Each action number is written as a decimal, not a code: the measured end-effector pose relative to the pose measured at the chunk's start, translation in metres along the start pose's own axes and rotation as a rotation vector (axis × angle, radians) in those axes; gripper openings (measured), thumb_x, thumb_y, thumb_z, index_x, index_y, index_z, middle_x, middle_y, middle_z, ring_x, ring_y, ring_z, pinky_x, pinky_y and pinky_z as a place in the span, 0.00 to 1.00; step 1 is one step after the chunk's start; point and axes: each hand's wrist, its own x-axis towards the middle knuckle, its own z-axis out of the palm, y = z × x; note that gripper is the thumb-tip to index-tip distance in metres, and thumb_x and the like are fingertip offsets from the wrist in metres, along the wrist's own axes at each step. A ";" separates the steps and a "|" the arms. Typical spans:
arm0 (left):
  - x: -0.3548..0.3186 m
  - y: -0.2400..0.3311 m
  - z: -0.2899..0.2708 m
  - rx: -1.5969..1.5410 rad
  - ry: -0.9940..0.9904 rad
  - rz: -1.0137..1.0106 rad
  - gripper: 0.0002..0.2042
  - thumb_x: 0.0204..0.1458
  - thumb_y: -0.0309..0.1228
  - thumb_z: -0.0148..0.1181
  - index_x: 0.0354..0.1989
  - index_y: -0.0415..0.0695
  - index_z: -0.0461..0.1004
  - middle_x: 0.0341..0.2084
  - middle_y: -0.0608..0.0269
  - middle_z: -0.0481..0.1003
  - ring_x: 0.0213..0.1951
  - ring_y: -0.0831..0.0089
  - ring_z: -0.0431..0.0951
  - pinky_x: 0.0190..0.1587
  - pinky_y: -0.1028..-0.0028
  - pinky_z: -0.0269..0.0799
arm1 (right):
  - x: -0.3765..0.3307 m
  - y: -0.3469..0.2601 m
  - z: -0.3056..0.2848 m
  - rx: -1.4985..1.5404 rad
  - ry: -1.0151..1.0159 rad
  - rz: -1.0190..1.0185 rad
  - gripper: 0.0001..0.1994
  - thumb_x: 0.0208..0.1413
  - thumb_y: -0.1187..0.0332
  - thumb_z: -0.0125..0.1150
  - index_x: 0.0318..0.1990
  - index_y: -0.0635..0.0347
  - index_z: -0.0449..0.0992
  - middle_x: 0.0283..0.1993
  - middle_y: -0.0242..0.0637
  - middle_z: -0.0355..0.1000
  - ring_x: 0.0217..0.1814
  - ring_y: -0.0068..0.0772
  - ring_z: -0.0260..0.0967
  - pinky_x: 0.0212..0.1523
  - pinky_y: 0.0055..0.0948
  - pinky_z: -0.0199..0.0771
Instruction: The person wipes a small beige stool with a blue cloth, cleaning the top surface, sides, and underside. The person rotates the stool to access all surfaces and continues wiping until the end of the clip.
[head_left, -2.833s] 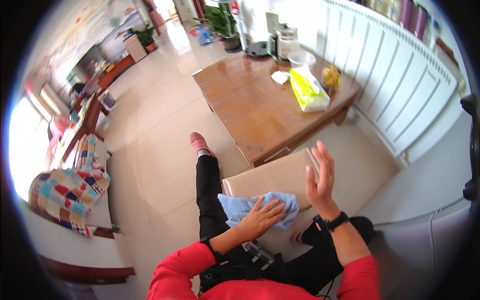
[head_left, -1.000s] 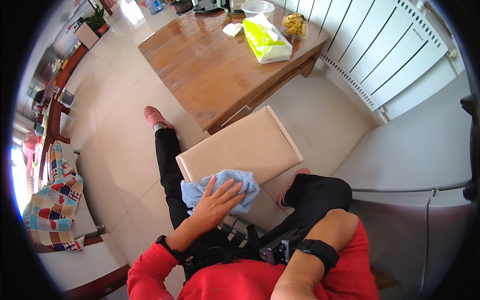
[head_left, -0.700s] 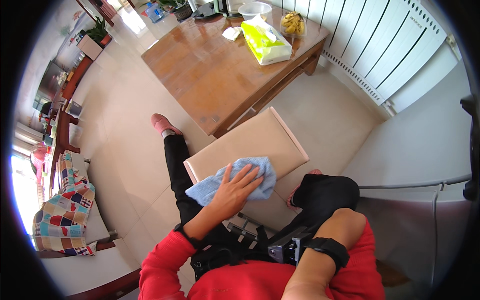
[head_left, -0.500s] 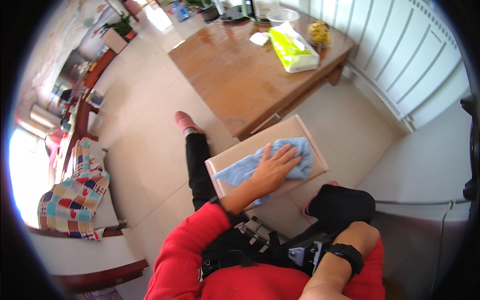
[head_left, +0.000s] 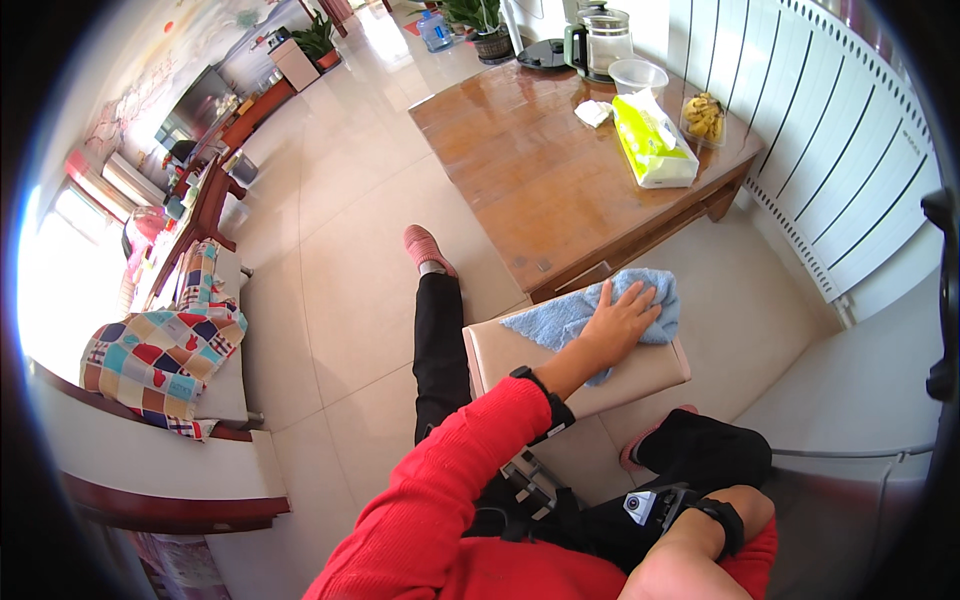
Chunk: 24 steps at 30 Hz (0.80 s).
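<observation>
While pressing the light-blue cloth (head_left: 600, 312) flat on the beige stool (head_left: 640, 368), left hand (head_left: 618, 325) with fingers spread, ungrasping; right hand's fingers impossible to tell.

Daylight is pouring in from the blown-out window (head_left: 45, 270) at left, glaring off the floor (head_left: 340, 170); fisheye edges are bending, corners vignetting black.

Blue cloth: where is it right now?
In the head view, the blue cloth lies on the beige stool top right of centre, pressed flat under the left hand, just below the wooden table.
</observation>
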 end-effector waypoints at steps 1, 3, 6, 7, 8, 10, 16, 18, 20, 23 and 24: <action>-0.008 0.001 -0.002 -0.002 0.010 0.007 0.25 0.54 0.25 0.52 0.63 0.46 0.68 0.67 0.57 0.61 0.71 0.58 0.54 0.66 0.38 0.50 | -0.002 -0.001 0.002 0.028 -0.008 -0.010 0.23 0.69 0.67 0.45 0.69 0.58 0.59 0.76 0.34 0.50 0.78 0.32 0.45 0.74 0.41 0.48; -0.027 0.003 -0.009 0.000 -0.019 0.014 0.25 0.54 0.25 0.52 0.63 0.46 0.67 0.68 0.56 0.60 0.71 0.58 0.54 0.67 0.38 0.49 | -0.009 -0.002 0.006 0.097 -0.020 -0.032 0.23 0.69 0.66 0.45 0.70 0.54 0.58 0.78 0.30 0.47 0.78 0.27 0.44 0.73 0.38 0.47; -0.060 0.004 -0.017 0.003 -0.046 0.035 0.26 0.55 0.25 0.51 0.65 0.47 0.65 0.68 0.57 0.60 0.71 0.58 0.54 0.67 0.39 0.49 | -0.029 -0.001 0.009 0.222 -0.069 -0.056 0.24 0.69 0.64 0.45 0.71 0.49 0.57 0.79 0.24 0.43 0.79 0.20 0.41 0.73 0.34 0.46; -0.072 0.004 -0.020 0.000 -0.043 0.040 0.26 0.55 0.25 0.51 0.65 0.47 0.65 0.68 0.57 0.60 0.71 0.58 0.54 0.67 0.39 0.49 | -0.037 0.000 0.008 0.284 -0.096 -0.073 0.25 0.69 0.64 0.45 0.72 0.48 0.57 0.80 0.22 0.42 0.80 0.17 0.41 0.72 0.33 0.45; -0.084 0.003 -0.022 -0.002 -0.043 0.043 0.26 0.55 0.25 0.51 0.65 0.47 0.65 0.68 0.57 0.59 0.71 0.58 0.54 0.67 0.40 0.49 | -0.050 0.003 0.005 0.332 -0.126 -0.086 0.26 0.68 0.61 0.47 0.72 0.42 0.57 0.80 0.15 0.39 0.80 0.09 0.34 0.72 0.32 0.44; -0.110 0.002 -0.029 0.054 -0.075 0.048 0.25 0.57 0.31 0.52 0.65 0.48 0.65 0.69 0.57 0.59 0.71 0.59 0.55 0.67 0.40 0.49 | -0.073 0.025 -0.013 0.368 -0.407 -0.145 0.23 0.66 0.63 0.49 0.68 0.43 0.58 0.76 0.24 0.43 0.76 0.22 0.42 0.70 0.41 0.48; -0.195 0.006 -0.062 -0.070 -0.103 -0.056 0.29 0.51 0.29 0.60 0.65 0.48 0.65 0.68 0.57 0.60 0.72 0.59 0.54 0.68 0.41 0.48 | -0.142 0.073 -0.086 -0.127 -1.121 0.503 0.14 0.58 0.70 0.55 0.52 0.60 0.70 0.62 0.51 0.68 0.64 0.55 0.65 0.64 0.52 0.62; -0.211 0.006 -0.070 -0.024 -0.143 -0.074 0.31 0.50 0.29 0.62 0.65 0.48 0.65 0.69 0.58 0.60 0.72 0.60 0.55 0.69 0.42 0.46 | -0.161 0.081 -0.117 -0.362 -1.402 0.797 0.24 0.60 0.73 0.54 0.64 0.63 0.64 0.65 0.51 0.65 0.67 0.54 0.62 0.67 0.45 0.57; -0.216 0.007 -0.075 -0.078 -0.144 -0.124 0.32 0.48 0.27 0.63 0.66 0.49 0.65 0.68 0.59 0.61 0.71 0.60 0.56 0.70 0.44 0.43 | -0.184 0.086 -0.142 -0.511 -1.485 0.974 0.22 0.62 0.69 0.51 0.63 0.65 0.65 0.60 0.55 0.68 0.63 0.55 0.65 0.63 0.46 0.63; -0.200 0.006 -0.075 -0.194 -0.085 -0.141 0.33 0.45 0.25 0.64 0.65 0.48 0.66 0.68 0.58 0.61 0.71 0.60 0.56 0.70 0.43 0.42 | -0.199 0.092 -0.171 -0.623 -1.983 1.354 0.21 0.63 0.66 0.47 0.60 0.65 0.67 0.49 0.56 0.76 0.53 0.57 0.73 0.54 0.49 0.71; -0.191 0.005 -0.074 -0.153 -0.155 -0.160 0.34 0.45 0.25 0.64 0.65 0.48 0.65 0.68 0.58 0.61 0.71 0.59 0.55 0.70 0.43 0.41 | -0.204 0.088 -0.175 -0.631 -2.164 1.516 0.20 0.63 0.65 0.45 0.59 0.66 0.68 0.45 0.55 0.77 0.49 0.58 0.75 0.51 0.51 0.73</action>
